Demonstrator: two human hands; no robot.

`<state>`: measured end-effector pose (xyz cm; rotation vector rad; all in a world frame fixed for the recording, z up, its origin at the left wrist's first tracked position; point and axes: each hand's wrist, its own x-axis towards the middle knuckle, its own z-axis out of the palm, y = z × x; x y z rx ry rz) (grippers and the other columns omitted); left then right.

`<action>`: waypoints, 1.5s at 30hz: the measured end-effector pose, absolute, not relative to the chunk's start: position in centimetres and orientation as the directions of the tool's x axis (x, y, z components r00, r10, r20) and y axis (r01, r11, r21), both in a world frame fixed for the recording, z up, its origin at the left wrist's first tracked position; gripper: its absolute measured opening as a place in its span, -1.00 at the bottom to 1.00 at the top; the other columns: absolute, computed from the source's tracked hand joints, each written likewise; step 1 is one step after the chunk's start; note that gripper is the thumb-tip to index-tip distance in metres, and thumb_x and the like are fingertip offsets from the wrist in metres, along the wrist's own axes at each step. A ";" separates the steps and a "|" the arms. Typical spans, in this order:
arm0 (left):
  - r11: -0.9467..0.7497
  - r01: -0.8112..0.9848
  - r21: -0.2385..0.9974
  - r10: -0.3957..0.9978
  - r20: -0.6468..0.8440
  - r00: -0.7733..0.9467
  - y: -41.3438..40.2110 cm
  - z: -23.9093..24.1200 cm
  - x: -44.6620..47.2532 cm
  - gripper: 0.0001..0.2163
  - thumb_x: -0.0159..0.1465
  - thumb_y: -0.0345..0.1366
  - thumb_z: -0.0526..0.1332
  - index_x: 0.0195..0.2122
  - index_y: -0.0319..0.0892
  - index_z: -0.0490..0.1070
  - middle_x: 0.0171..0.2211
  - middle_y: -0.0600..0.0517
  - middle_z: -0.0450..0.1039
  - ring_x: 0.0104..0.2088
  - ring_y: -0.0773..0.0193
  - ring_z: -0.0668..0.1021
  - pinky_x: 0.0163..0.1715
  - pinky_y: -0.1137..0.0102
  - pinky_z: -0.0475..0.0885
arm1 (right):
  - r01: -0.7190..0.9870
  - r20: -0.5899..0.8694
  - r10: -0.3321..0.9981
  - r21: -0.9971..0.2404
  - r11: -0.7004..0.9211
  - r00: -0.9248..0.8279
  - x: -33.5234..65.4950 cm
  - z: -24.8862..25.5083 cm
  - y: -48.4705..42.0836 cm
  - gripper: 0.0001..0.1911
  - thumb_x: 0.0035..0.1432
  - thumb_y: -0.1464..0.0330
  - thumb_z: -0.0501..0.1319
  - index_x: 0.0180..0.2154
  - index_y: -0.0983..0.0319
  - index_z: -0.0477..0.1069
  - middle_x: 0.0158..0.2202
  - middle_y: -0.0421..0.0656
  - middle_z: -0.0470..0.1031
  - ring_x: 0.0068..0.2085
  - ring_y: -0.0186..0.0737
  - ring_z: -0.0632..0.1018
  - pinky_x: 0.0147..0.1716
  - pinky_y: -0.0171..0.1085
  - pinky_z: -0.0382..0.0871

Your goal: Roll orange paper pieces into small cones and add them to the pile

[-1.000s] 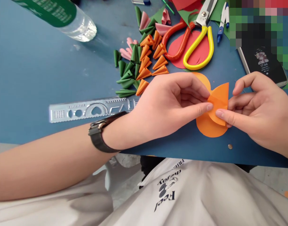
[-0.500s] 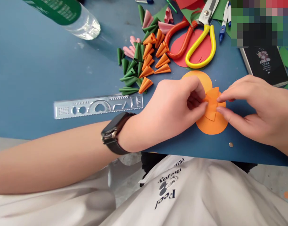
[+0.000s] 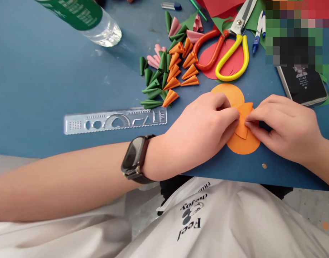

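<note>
Between my two hands is a small folded piece of orange paper (image 3: 244,123), roughly fan-shaped. My left hand (image 3: 202,134), with a dark watch on its wrist, pinches its left side. The thumb and fingertips of my right hand (image 3: 285,127) close on its right edge. Beneath it on the table lie an orange paper circle (image 3: 246,145) and, partly overlapped, a lighter orange circle (image 3: 230,92). To the left of these are several rolled orange paper cones (image 3: 172,97), with green cones (image 3: 153,85) and pink rolls (image 3: 155,59) beside them.
Scissors (image 3: 234,53) with red and yellow handles rest on a red paper circle (image 3: 207,59). A clear stencil ruler (image 3: 117,122) lies left of my hand. A bottle (image 3: 105,30) is at upper left, a phone (image 3: 304,86) at right. Pens (image 3: 257,39) lie behind.
My right thumb and fingers have drawn together onto the right edge of the folded orange paper. My left fingers have curled in more over its left side. The view has shifted slightly.
</note>
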<state>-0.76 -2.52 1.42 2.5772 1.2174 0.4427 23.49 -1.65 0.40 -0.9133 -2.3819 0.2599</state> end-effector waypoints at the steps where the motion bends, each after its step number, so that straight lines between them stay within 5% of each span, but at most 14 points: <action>1: -0.617 0.702 0.356 0.780 0.155 0.607 -2.5 1.5 -0.8 -0.72 0.55 -0.30 0.14 -0.23 -0.17 0.63 -0.22 -0.10 0.55 -0.23 0.11 0.53 -0.23 0.23 0.45 | 0.558 0.436 0.670 -0.373 0.742 -0.600 23.5 0.4 -1.7 -0.80 0.49 0.38 0.25 -0.22 0.00 0.57 -0.33 -0.22 0.70 -0.25 -0.05 0.67 -0.23 -0.05 0.61; 13: -0.632 0.682 0.368 0.760 0.122 0.639 -2.7 1.9 -1.0 -0.68 0.57 -0.21 0.18 -0.27 -0.17 0.64 -0.18 -0.13 0.58 -0.23 0.08 0.54 -0.17 0.19 0.51 | 0.519 0.397 0.592 -0.284 0.806 -0.702 23.7 1.0 -2.0 -0.67 0.47 0.43 0.28 -0.41 0.07 0.49 -0.41 -0.22 0.60 -0.24 -0.10 0.65 -0.29 -0.12 0.59; 22: -0.656 0.679 0.329 0.748 0.169 0.642 -2.9 1.4 -1.0 -0.70 0.57 -0.24 0.19 -0.25 -0.20 0.65 -0.19 -0.11 0.57 -0.22 0.12 0.55 -0.14 0.22 0.54 | 0.404 0.404 0.501 -0.305 0.863 -0.765 24.2 1.7 -2.4 -0.96 0.42 0.37 0.38 -0.16 0.21 0.60 -0.30 -0.06 0.70 -0.19 0.10 0.67 -0.23 0.06 0.70; 25: -0.680 0.661 0.319 0.730 0.211 0.650 -3.0 1.1 -0.9 -0.65 0.61 -0.23 0.14 -0.24 -0.22 0.65 -0.19 -0.13 0.57 -0.21 0.11 0.57 -0.13 0.22 0.57 | 0.379 0.382 0.504 -0.358 0.853 -0.774 24.4 1.9 -2.7 -0.90 0.43 0.39 0.37 -0.06 0.15 0.64 -0.25 -0.10 0.74 -0.15 0.08 0.70 -0.14 0.04 0.72; 33: -0.696 0.655 0.296 0.716 0.207 0.667 -3.2 1.2 -0.9 -0.70 0.60 -0.27 0.16 -0.21 -0.24 0.64 -0.15 -0.14 0.56 -0.20 0.10 0.54 -0.12 0.21 0.56 | 0.617 0.383 0.637 -0.191 0.763 -0.669 25.3 1.9 -1.4 -0.78 0.40 0.42 0.34 0.03 0.26 0.67 -0.27 0.03 0.76 -0.10 0.30 0.72 -0.22 0.18 0.70; 41: -0.708 0.645 0.288 0.704 0.226 0.673 -3.3 1.2 -0.7 -0.66 0.62 -0.30 0.12 -0.26 -0.26 0.60 -0.22 -0.12 0.52 -0.26 0.16 0.48 -0.15 0.26 0.52 | 0.449 0.409 0.549 -0.319 0.834 -0.729 24.3 2.2 -1.6 -0.85 0.40 0.48 0.30 -0.18 0.14 0.62 -0.30 -0.07 0.75 -0.17 0.13 0.72 -0.21 0.08 0.72; 45: -0.704 0.644 0.300 0.709 0.232 0.667 -3.4 1.1 -0.7 -0.69 0.59 -0.32 0.16 -0.28 -0.26 0.59 -0.23 -0.11 0.52 -0.26 0.14 0.49 -0.14 0.25 0.53 | 0.633 0.421 0.654 -0.210 0.745 -0.629 24.7 1.6 -0.7 -0.85 0.43 0.45 0.31 -0.05 0.20 0.65 -0.28 0.01 0.74 -0.12 0.22 0.72 -0.17 0.14 0.70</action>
